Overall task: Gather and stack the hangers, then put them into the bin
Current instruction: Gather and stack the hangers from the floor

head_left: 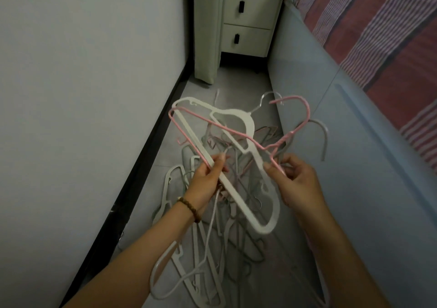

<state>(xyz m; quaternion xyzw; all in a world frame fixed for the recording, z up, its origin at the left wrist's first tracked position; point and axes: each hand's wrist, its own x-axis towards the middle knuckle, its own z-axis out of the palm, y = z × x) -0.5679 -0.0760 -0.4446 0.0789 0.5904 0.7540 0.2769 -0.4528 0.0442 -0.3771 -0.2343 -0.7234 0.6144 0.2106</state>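
A white plastic hanger (238, 196) and a thin pink wire hanger (227, 131) lie against each other in the air above the floor. My left hand (208, 177) grips their long bottom bars together. My right hand (293, 177) pinches the pink hanger's arm and a grey hanger (325, 139) whose hook curves out to the right. Beneath both hands, a tangled pile of several white, grey and pink hangers (208, 248) lies on the grey floor. No bin is in view.
A narrow strip of floor runs between a white wall (82, 94) with a black skirting on the left and a pale blue bed frame (343, 165) with a striped cover on the right. A white drawer unit (248, 16) stands at the far end.
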